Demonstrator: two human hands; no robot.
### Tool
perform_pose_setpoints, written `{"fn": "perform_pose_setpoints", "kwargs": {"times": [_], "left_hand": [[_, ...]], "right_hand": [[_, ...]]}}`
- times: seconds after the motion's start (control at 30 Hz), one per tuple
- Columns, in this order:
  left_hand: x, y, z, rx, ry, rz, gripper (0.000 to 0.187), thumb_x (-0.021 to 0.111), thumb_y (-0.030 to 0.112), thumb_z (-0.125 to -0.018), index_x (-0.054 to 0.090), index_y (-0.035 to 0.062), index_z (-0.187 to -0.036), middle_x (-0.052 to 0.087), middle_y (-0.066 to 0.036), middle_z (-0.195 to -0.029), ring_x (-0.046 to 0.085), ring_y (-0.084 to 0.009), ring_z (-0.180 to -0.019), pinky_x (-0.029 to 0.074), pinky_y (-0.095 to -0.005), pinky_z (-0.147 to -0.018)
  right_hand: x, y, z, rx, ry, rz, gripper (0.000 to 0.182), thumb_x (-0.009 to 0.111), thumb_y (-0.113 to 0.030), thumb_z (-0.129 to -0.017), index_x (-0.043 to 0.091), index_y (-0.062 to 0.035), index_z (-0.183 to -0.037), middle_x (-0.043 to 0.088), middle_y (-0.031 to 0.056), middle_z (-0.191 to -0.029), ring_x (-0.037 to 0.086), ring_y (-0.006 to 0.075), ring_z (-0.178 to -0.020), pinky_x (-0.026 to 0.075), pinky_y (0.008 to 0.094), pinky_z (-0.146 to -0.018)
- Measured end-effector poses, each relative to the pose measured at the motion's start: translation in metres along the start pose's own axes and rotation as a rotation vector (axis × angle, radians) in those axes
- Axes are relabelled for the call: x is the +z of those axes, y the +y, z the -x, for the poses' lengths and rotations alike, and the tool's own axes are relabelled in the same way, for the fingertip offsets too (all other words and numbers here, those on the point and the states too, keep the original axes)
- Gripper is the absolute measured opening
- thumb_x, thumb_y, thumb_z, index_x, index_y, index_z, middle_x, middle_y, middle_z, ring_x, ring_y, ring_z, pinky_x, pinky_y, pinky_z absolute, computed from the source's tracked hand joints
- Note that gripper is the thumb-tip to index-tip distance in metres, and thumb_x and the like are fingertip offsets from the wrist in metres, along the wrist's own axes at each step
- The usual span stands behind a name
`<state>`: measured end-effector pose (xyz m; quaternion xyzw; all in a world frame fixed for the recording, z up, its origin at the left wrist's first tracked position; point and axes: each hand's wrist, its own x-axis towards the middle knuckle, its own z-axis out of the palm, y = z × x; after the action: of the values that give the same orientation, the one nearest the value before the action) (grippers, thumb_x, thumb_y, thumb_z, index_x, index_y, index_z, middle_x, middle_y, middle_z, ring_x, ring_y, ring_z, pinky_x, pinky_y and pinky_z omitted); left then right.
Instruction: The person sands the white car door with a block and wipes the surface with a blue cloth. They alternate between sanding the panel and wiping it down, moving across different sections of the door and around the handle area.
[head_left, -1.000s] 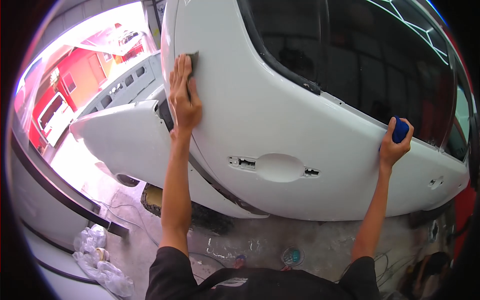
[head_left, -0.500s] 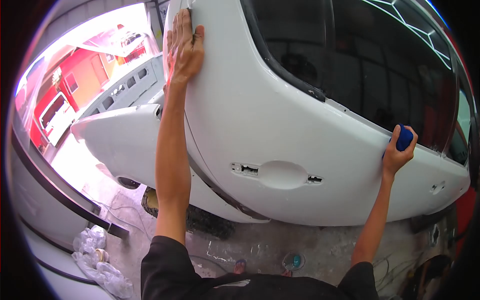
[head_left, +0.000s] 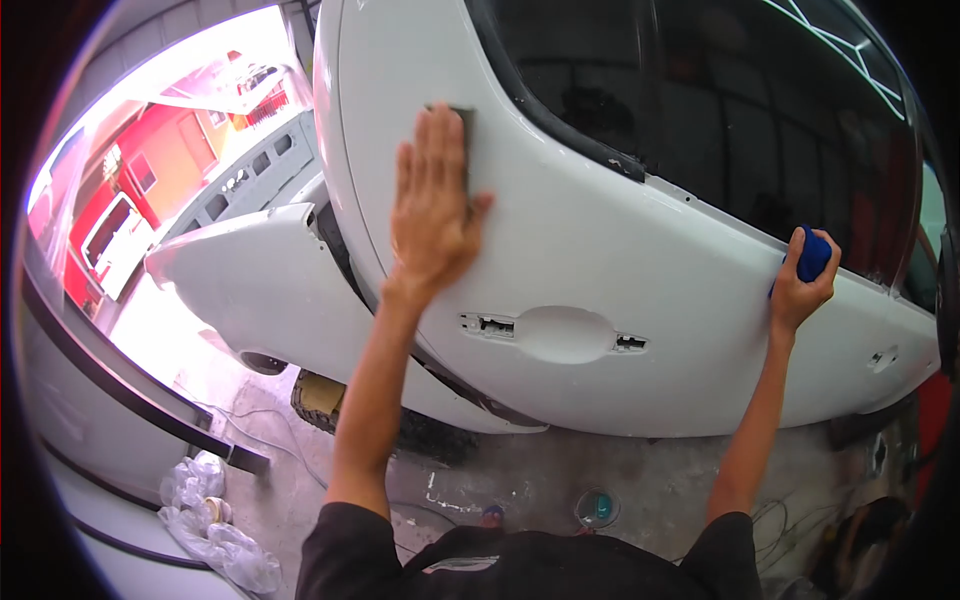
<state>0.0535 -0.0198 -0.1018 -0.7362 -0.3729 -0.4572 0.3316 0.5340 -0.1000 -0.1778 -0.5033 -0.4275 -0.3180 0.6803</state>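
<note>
My left hand (head_left: 432,200) lies flat with fingers stretched out on the white car door (head_left: 600,240), above the handle recess (head_left: 565,335). Under its fingers is a thin dark grey sheet (head_left: 467,130) that looks like sandpaper; most of it is hidden by the hand. At the lower edge of the dark window (head_left: 780,130), my right hand (head_left: 800,298) is closed around a bunched blue cloth (head_left: 815,253) and rests against the door.
A detached-looking white front panel (head_left: 240,255) and a tyre (head_left: 430,435) are on the left. Near my feet stands a small bucket (head_left: 598,508) with something teal inside. Crumpled clear plastic (head_left: 215,535) and a hose (head_left: 280,430) lie on the floor.
My left hand has moved right and down from the panel's far left edge onto the door, with the dark sheet beneath it. My right hand stays in nearly the same place with the blue cloth.
</note>
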Motion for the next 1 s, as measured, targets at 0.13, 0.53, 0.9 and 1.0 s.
{"fn": "perform_pose_setpoints", "kwargs": {"times": [0.13,0.53,0.9,1.0], "left_hand": [[-0.001,-0.037,-0.069,0.019,0.057,-0.022,0.07,0.047,0.039,-0.113,0.025,0.0051,-0.17,0.03,-0.019,-0.175,0.026,-0.0357,-0.164,0.014,-0.0518,-0.134],[0.016,-0.045,-0.144,0.118,0.127,-0.044,0.067,0.047,0.038,-0.114,0.03,0.0005,-0.167,0.037,-0.021,-0.171,0.028,-0.0385,-0.161,0.018,-0.0545,-0.132],[0.024,-0.006,-0.124,0.03,0.065,0.025,0.074,0.044,0.045,-0.113,0.022,0.0064,-0.172,0.027,-0.018,-0.176,0.018,-0.0333,-0.166,0.008,-0.051,-0.135],[0.025,-0.009,-0.118,0.071,0.085,0.027,0.072,0.047,0.043,-0.113,0.027,0.004,-0.17,0.032,-0.018,-0.175,0.021,-0.035,-0.165,0.011,-0.0529,-0.134]], "right_hand": [[-0.004,-0.003,0.0,0.022,-0.016,-0.02,0.028,0.078,-0.035,-0.102,0.07,-0.0103,-0.112,0.073,0.004,-0.095,0.07,0.015,-0.084,0.058,0.0284,-0.077],[-0.004,-0.004,0.001,-0.012,-0.016,-0.03,0.027,0.078,-0.034,-0.102,0.068,-0.0117,-0.113,0.074,0.0064,-0.096,0.073,0.0196,-0.083,0.059,0.0312,-0.074],[-0.006,-0.004,0.0,-0.01,-0.01,-0.039,0.027,0.079,-0.035,-0.101,0.068,-0.0122,-0.111,0.074,0.0066,-0.092,0.074,0.021,-0.081,0.059,0.0313,-0.072],[-0.009,-0.002,0.004,-0.016,-0.02,-0.06,0.027,0.078,-0.035,-0.101,0.068,-0.0125,-0.112,0.075,0.0068,-0.092,0.075,0.0214,-0.081,0.06,0.0316,-0.072]]}}
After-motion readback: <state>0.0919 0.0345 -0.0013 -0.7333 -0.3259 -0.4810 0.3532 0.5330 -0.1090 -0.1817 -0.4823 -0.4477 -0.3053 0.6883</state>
